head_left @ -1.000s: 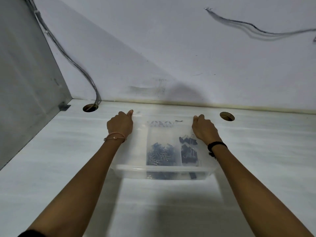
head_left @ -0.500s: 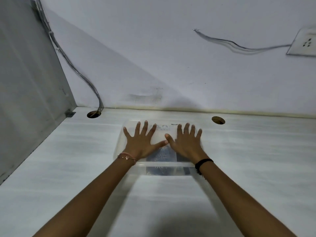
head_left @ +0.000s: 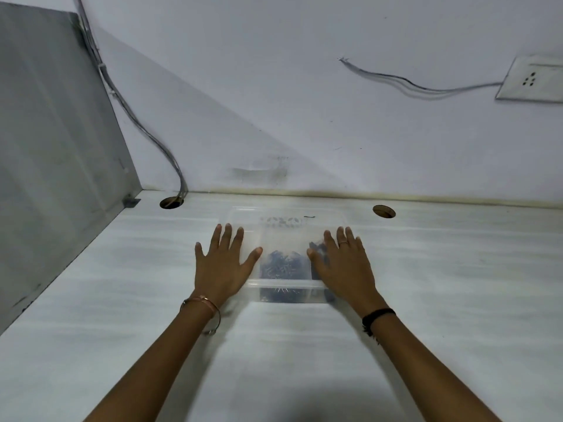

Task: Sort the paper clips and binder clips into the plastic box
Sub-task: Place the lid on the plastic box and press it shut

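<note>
A clear plastic box (head_left: 286,289) with a clear lid stands on the white table near the back wall. Through the lid I see a heap of dark paper clips (head_left: 281,264) in the middle compartment. Dark binder clips (head_left: 315,249) lie in the right compartment, mostly hidden by my right hand. My left hand (head_left: 224,264) lies flat on the left part of the lid, fingers spread. My right hand (head_left: 344,263) lies flat on the right part of the lid, fingers spread. Neither hand holds anything.
The white table (head_left: 457,284) meets a white wall at the back. Two round cable holes (head_left: 171,202) (head_left: 384,211) sit near the wall, and grey cables run down into the left one. A grey panel (head_left: 54,141) closes the left side. A wall socket (head_left: 531,82) is at upper right.
My hands left the box's sides and came down flat on the lid close together. They have since slid apart toward the lid's left and right ends.
</note>
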